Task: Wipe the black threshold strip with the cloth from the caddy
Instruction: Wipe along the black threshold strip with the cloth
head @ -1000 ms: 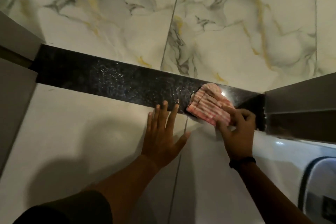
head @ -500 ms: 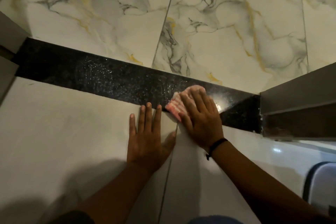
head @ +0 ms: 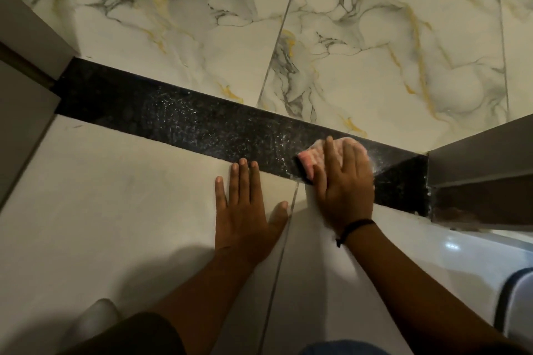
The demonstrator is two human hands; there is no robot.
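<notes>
The black threshold strip (head: pixel 173 121) runs across the floor from the left door frame to the right one, speckled with wet streaks. A pink striped cloth (head: pixel 313 157) lies on the strip's right part. My right hand (head: pixel 343 190) presses flat on the cloth with fingers spread, hiding most of it. My left hand (head: pixel 245 210) rests flat on the plain pale tile just below the strip, fingertips at the strip's near edge, holding nothing.
Marble-patterned tiles (head: pixel 346 52) lie beyond the strip. Grey door frames stand at the left (head: pixel 26 72) and right (head: pixel 478 170) ends. A white container with a dark rim (head: pixel 519 305) sits at the right edge. A dark knee shows at the bottom.
My right hand went from pinching the cloth near the strip's right end to pressing flat on it, sliding it left along the strip. My left hand stayed planted on the tile.
</notes>
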